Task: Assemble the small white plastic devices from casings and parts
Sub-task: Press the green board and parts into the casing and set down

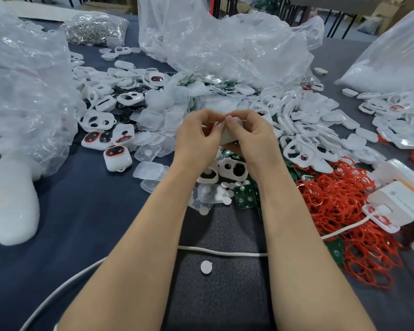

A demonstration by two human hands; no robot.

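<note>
My left hand (197,137) and my right hand (251,137) meet above the middle of the table, fingers curled round one small white casing (228,137). Only its lower edge shows between the palms. The fingertips of both hands pinch at its top. Loose white casings (299,130) with two holes lie heaped behind and to the right. Several assembled devices with red rings (117,157) sit at the left. Green circuit boards (245,195) and small white discs (227,187) lie just under my wrists. A pile of red rubber rings (339,201) spreads at the right.
Large clear plastic bags (24,96) rise at the left, back centre and right. A bag of metal rings (96,27) sits at the far back. A white cable (225,252) crosses the dark cloth near me, with one loose disc (206,267). White boxes (397,194) stand at the right edge.
</note>
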